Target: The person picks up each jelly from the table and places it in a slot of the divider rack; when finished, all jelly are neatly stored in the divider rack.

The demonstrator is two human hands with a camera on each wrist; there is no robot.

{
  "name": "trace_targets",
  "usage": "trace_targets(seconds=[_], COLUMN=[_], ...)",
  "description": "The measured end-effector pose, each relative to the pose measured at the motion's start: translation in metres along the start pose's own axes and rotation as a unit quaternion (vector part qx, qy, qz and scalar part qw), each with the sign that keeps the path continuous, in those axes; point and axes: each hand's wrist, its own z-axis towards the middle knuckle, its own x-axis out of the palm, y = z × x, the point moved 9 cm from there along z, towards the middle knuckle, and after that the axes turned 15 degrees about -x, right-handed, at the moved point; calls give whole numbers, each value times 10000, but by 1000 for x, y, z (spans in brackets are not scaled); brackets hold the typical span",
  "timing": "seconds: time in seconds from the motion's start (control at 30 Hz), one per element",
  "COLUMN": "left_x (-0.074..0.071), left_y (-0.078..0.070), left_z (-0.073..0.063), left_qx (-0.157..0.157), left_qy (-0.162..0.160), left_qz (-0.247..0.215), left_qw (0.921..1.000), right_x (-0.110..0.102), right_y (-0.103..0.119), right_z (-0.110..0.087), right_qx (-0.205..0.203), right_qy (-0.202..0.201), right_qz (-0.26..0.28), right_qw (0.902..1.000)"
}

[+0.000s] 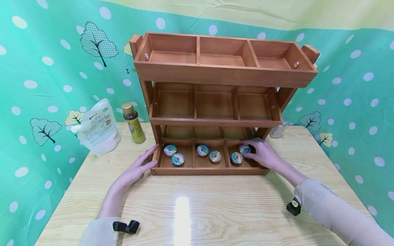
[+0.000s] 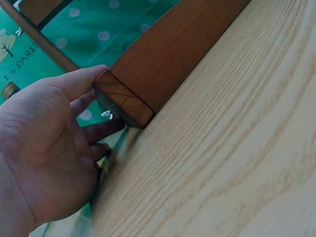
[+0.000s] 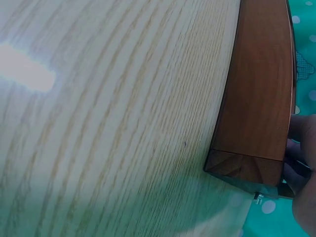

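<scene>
A brown wooden three-tier rack (image 1: 197, 76) stands on the table, each tier split into three compartments. My left hand (image 1: 135, 171) touches the left end of the bottom tier, thumb at the front corner and fingers spread along the side. Inside the bottom right compartment, my right hand (image 1: 265, 155) pinches a small round cup with a printed lid (image 1: 244, 149) between thumb and fingers. A second lidded cup (image 1: 236, 158) lies just in front of it. In the right wrist view the tier's front board (image 3: 254, 84) hides most of that grip.
Two lidded cups (image 1: 178, 159) lie in the bottom left compartment and two more (image 1: 215, 156) in the middle one. Left of the rack stand a white pouch (image 1: 100, 130) and a yellow-labelled bottle (image 1: 134, 124). A small clear container (image 1: 278, 130) sits behind the right side.
</scene>
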Motion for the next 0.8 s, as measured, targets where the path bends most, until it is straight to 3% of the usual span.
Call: trace_targets(seconds=[0.6, 0.8], left_x=[-2, 0], left_y=[0, -1], left_z=[-2, 1], left_qx=[-2, 59], left_qy=[-55, -53], left_qz=[27, 54], left_qw=[10000, 10000], right_x=[2, -7], right_y=[2, 5], right_z=[-1, -7], right_qx=[-193, -312], right_qy=[-21, -284], right_qz=[-154, -36], right_qw=[9997, 9991])
